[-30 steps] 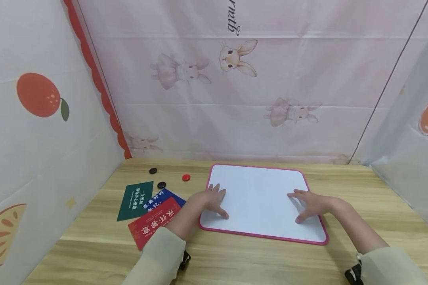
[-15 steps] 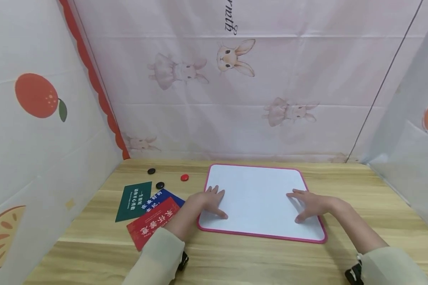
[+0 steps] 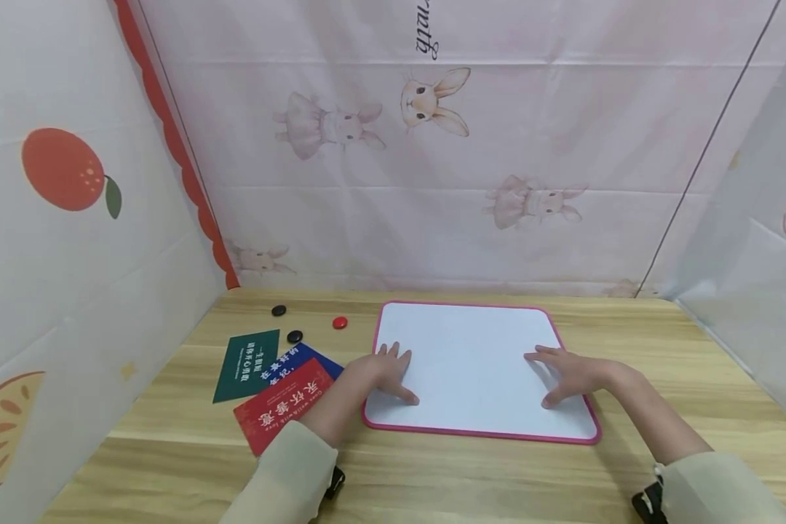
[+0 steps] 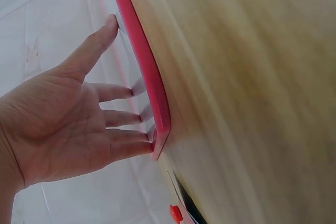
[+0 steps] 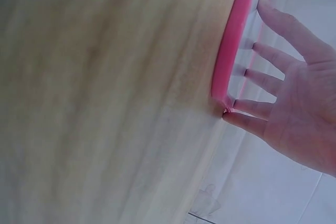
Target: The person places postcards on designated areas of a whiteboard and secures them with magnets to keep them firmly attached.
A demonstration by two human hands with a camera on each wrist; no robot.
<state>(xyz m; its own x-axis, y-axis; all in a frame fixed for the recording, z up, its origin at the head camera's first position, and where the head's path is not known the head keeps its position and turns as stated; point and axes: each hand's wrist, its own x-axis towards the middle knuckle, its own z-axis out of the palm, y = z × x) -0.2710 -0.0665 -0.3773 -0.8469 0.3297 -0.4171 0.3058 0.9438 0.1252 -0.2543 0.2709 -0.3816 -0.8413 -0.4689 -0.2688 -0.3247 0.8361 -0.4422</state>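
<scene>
A whiteboard [image 3: 474, 364] with a pink rim lies flat on the wooden table in the head view. My left hand [image 3: 388, 372] rests its spread fingertips on the left part of the white face, thumb toward the near edge. Across from it, my right hand [image 3: 571, 376] touches the right part with its fingers spread in the same way. Both wrist views show the palms raised off the surface: the left fingers [image 4: 118, 118] meet the board near a corner of the pink rim [image 4: 142, 51], and the right fingers [image 5: 262, 82] do likewise by the rim [image 5: 233, 35].
Left of the board lie a green card [image 3: 244, 367], a blue card [image 3: 322, 359] and a red card [image 3: 278, 407] that overlaps the blue one. Behind them are two black round pieces, a far one [image 3: 279, 310] and a near one [image 3: 295, 336], and a red round piece [image 3: 340, 322].
</scene>
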